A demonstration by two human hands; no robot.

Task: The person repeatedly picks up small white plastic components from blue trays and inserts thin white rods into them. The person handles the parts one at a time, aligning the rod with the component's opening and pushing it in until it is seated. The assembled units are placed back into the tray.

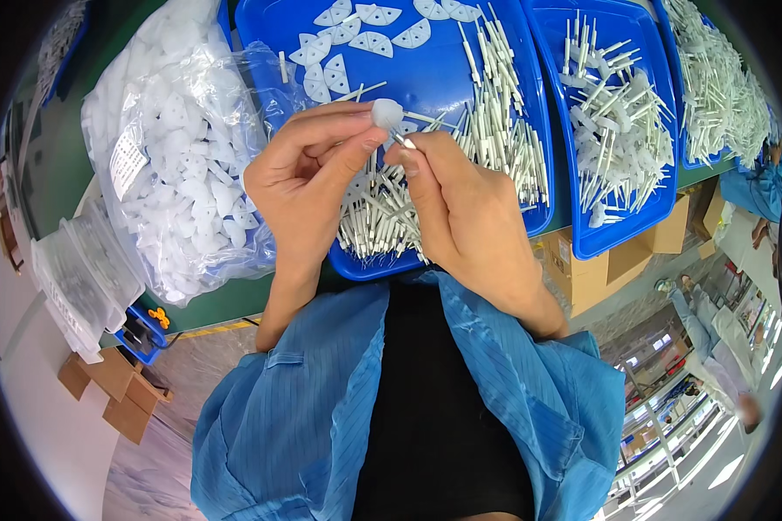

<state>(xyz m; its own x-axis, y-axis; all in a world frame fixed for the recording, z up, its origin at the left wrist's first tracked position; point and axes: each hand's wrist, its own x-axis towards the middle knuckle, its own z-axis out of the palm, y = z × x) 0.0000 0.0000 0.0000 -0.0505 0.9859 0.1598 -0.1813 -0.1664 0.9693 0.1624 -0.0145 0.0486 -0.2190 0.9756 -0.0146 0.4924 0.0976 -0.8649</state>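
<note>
A green worktable (pixel 61 165) is running across the upper half of the view, with a factory floor showing at five o'clock. Nearest, just above the blue smock (pixel 321 408), the left hand (pixel 308 187) is pinching a small white plastic piece (pixel 387 112) between thumb and forefinger, while the right hand (pixel 460 204) is pinching a thin white pin (pixel 404 139) and pointing its tip at that piece. Both are meeting at centre, a little toward twelve o'clock, over the middle blue tray (pixel 426 74).

The piece is looking light, stiff and smooth, likely slippery, so gripping it by its edges seems best; the pin is looking slender and easy to bend or drop, best taken near its middle.

Under the hands, loose pins (pixel 378 217) are lying heaped in the tray, with flat white fan-shaped pieces (pixel 347 35) farther up. At nine o'clock a clear bag of white parts (pixel 178 148) is crowding the tray's edge. At two o'clock a second blue tray (pixel 634 226) is holding assembled pins (pixel 617 130), cardboard boxes (pixel 599 260) below it.
</note>
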